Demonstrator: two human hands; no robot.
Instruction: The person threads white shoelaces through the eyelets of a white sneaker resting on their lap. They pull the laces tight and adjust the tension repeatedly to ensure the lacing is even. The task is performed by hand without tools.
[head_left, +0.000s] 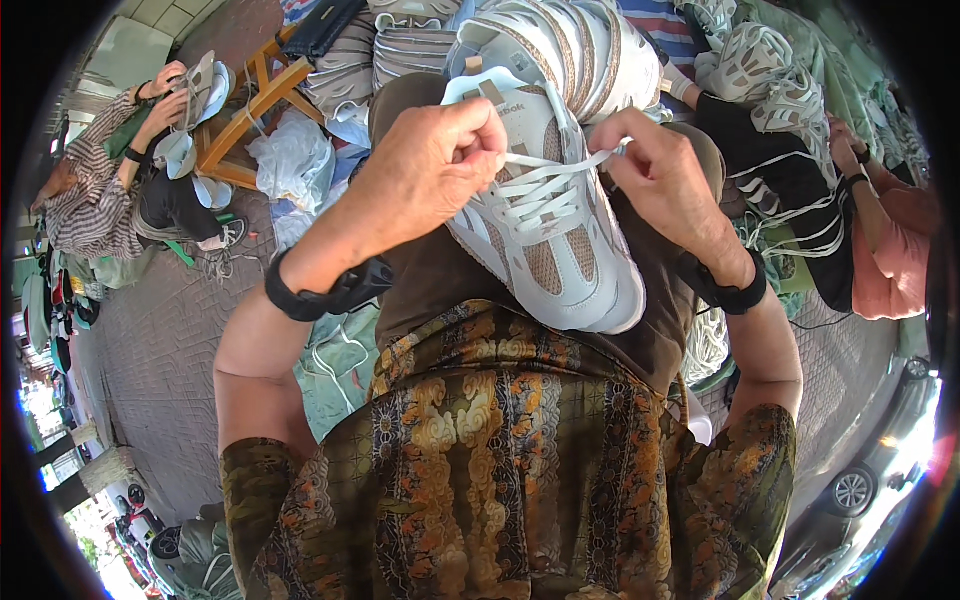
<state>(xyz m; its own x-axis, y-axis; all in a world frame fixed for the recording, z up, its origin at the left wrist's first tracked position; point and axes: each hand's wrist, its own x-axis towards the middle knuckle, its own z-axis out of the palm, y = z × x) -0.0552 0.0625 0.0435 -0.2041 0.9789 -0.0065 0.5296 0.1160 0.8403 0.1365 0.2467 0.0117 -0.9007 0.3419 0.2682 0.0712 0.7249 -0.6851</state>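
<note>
A white and beige sneaker (556,255) lies across my lap, its toe toward me and its tongue away. White shoelace (548,190) criss-crosses its front. My left hand (440,165) is closed in a pinch on one side of the lace, over the shoe's left edge. On the other side, my right hand (665,175) pinches the lace between thumb and fingers, just right of the eyelets. A stretch of lace runs between the two hands across the upper eyelets. Both wrists carry black bands.
Stacked sneakers (560,50) stand just beyond my knees, beside a wooden stool (255,110) and a clear plastic bag (292,160). A person (110,190) at the left handles a shoe. Another person (885,240) sits at the right, near more sneakers (765,75) and loose laces (790,185).
</note>
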